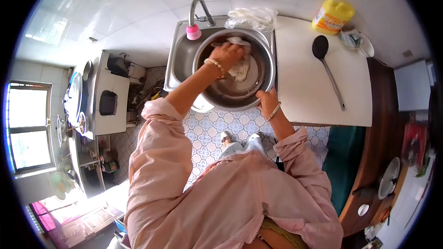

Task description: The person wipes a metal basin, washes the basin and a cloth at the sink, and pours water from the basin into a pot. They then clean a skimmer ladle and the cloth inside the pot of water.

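Now, left hand (228, 54): pressing whitish bundle (241, 70), grip unclear.
Right hand (267, 100): clasping basin (265, 67) rim.
Basin: risking tipping, if fingers are slipping.

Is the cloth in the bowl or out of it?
In: the cloth lies inside the bowl, and the left hand is on it.

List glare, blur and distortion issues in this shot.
Head view: window blown out, with bright glare on the wall tiles at upper left; left hand and the pale cloth under it look soft, probably motion blur; the ladle reads crisper; fisheye bending toward the edges, black corners.
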Action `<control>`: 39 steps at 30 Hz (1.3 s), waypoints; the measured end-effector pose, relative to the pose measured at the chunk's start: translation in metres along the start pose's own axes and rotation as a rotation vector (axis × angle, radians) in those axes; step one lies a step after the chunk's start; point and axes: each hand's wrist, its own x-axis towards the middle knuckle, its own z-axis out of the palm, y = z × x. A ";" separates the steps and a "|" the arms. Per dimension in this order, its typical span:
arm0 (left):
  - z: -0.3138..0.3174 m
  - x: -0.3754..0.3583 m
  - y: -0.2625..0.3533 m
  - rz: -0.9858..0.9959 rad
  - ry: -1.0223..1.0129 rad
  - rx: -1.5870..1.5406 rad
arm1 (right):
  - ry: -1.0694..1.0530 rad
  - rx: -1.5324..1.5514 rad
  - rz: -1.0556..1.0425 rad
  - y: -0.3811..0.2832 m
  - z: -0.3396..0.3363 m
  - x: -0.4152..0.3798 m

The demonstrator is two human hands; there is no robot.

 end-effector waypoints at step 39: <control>-0.038 -0.066 0.007 0.005 0.022 0.065 | 0.143 -0.380 -0.291 -0.019 -0.030 0.010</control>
